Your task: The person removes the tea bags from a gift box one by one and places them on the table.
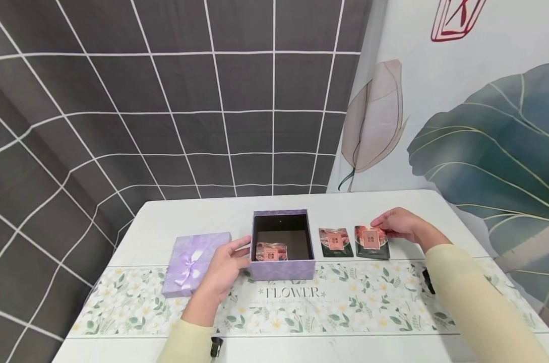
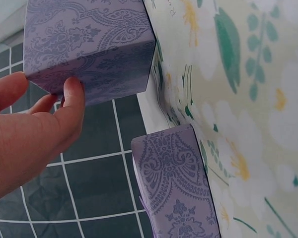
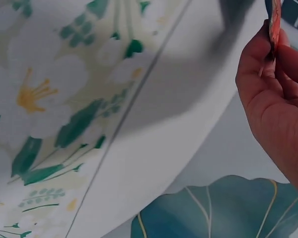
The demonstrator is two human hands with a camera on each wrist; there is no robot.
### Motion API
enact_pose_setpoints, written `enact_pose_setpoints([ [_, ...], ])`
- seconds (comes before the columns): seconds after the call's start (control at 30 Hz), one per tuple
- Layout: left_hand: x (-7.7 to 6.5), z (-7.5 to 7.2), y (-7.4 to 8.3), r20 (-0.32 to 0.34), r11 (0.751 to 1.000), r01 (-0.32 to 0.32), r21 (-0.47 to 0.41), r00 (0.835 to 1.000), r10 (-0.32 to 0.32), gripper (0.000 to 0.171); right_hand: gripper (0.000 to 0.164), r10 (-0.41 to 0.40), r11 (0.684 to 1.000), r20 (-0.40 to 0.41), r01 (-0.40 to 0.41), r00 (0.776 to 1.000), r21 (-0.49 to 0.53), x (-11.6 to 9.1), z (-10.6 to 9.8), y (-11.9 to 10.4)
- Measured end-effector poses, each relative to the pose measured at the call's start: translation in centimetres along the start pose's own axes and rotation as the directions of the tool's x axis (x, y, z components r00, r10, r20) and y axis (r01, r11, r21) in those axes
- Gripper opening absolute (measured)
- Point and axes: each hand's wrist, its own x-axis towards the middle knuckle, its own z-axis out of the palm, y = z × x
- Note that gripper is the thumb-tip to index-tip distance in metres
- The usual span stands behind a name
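Observation:
A purple patterned gift box stands uncovered on the table, its inside dark. One sachet with a red and orange print lies within it, near the front left. My left hand touches the box's left side with its fingertips, which the left wrist view shows against the box wall. To the right of the box lies a second sachet, flat on the table. My right hand pinches a third sachet by its upper right edge; in the right wrist view only a sliver of this sachet shows.
The box lid, purple with a ribbon bow, lies left of the box beside my left forearm. A floral cloth strip printed FLOWER crosses the white table. Behind hang a dark grid curtain and a leaf-printed one.

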Motion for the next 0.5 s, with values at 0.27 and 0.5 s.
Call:
enact_pose_setpoints([
  [0.27,0.1,0.2,0.4,0.009,1.000,-0.011,-0.002,1.000,0.011,0.059,0.025,-0.044,0.983,-0.002,0.043,0.999,-0.179,0.8,-0.4,0.9],
  [0.5,0.1,0.2,0.3,0.006,1.000,-0.003,-0.003,1.000,0.003,0.059,0.028,-0.132,0.958,-0.056,0.113,0.990,-0.262,1.3,-0.2,1.3],
])
